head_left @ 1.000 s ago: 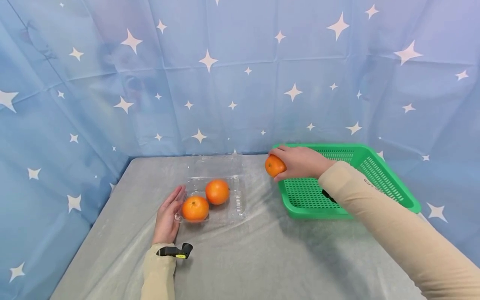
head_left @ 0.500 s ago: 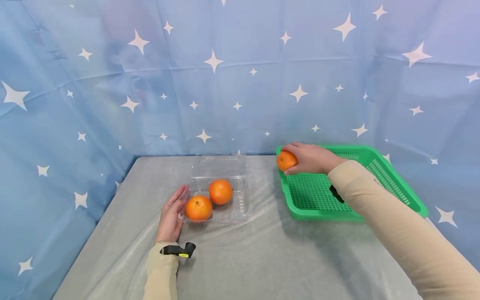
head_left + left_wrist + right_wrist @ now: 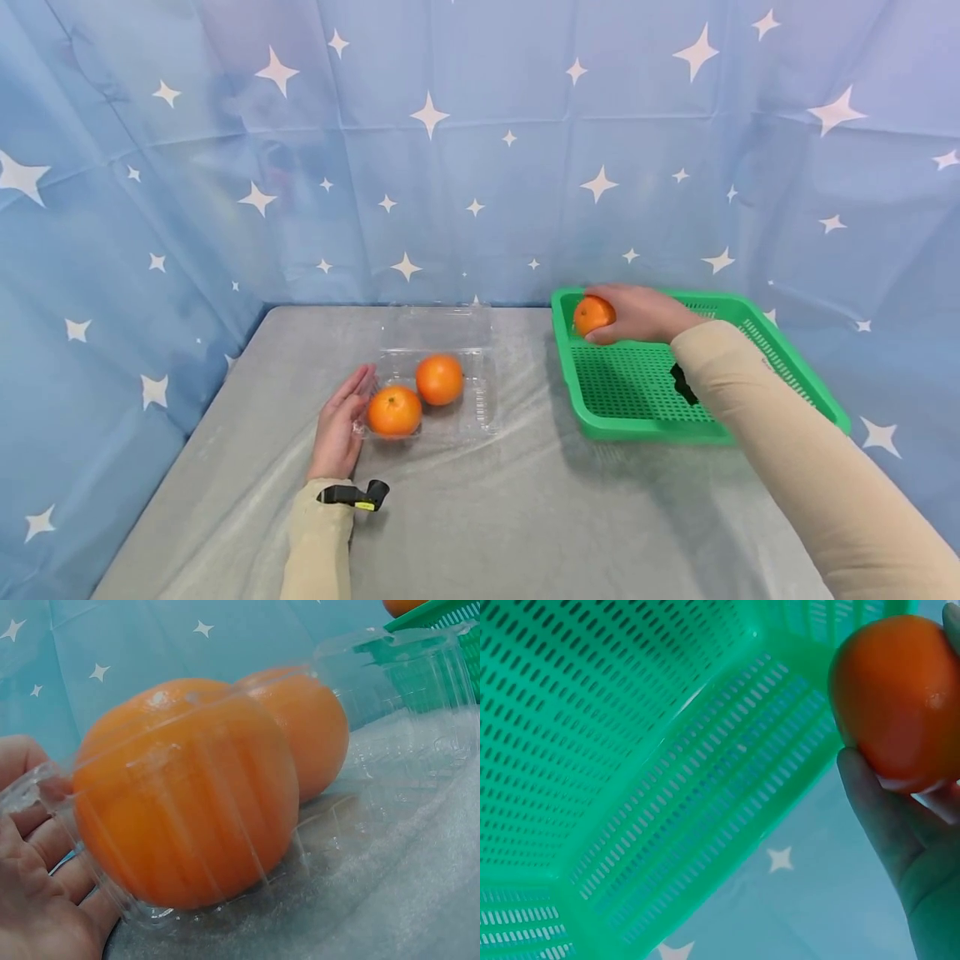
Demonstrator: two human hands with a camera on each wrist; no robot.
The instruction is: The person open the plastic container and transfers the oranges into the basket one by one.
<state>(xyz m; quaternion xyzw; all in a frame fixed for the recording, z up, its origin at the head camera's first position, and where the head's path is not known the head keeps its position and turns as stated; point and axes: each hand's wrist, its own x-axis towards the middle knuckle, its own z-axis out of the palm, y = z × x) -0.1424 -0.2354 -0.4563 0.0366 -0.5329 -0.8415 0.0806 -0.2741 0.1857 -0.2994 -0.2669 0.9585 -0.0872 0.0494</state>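
Note:
My right hand (image 3: 637,314) grips an orange (image 3: 595,317) over the far left corner of a green plastic basket (image 3: 585,427). In the right wrist view, the fingers wrap round that orange (image 3: 900,697) beside the basket's slotted wall. My left hand (image 3: 339,429) rests its extended fingers along the left side of a clear plastic clamshell box (image 3: 482,404). Two more oranges sit in the box, a nearer one (image 3: 394,412) by the hand and another (image 3: 439,380) behind it. Through the clear wall, the left wrist view shows the nearer orange up close.
Grey cloth covers the table (image 3: 480,517). The clamshell's raised lid (image 3: 435,327) stands at its far side. A blue curtain (image 3: 480,167) with white stars hangs behind the table and along the left.
My right hand has carried the orange rightward from outside the basket's left rim to over its far left corner. My left hand stays at the box, and the view has shifted slightly.

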